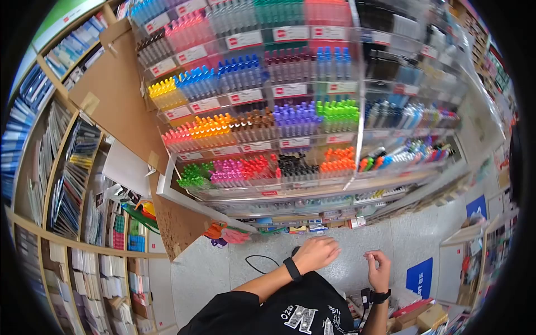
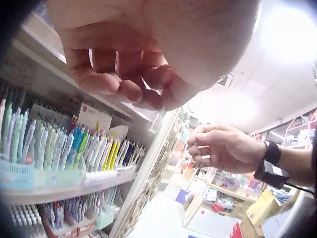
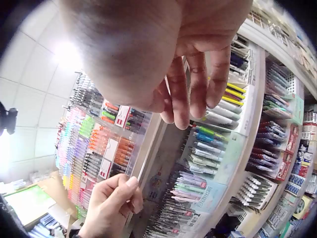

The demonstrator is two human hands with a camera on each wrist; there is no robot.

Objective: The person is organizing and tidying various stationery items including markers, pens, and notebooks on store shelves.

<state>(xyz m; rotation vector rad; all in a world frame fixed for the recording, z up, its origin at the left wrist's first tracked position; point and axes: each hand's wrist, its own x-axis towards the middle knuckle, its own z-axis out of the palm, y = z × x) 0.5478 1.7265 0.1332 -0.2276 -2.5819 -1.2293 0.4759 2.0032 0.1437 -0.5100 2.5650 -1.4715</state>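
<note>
Many-coloured plastic pens [image 1: 296, 116], mostly lined up colour by colour in the tall clear plastic rack [image 1: 301, 188], likely for easy finding, in front of the left hand [image 1: 318, 253] and the right hand [image 1: 379, 272], both loosely bent and holding nothing.

Pale print ran across the front of the black T-shirt [image 1: 268, 301], its biggest letter resembling an M or an A. The blue sign [image 1: 420, 278] on the floor [image 1: 190, 279] showed "OT" beside blurred Chinese characters. A pale blue card [image 3: 210, 196] before the pastel pens [image 3: 188, 186] bore Chinese characters, apparently beginning 自动. Red-and-white labels [image 1: 244, 40] along the front edges of the display rack [image 1: 361, 89] were too small to read.
</note>
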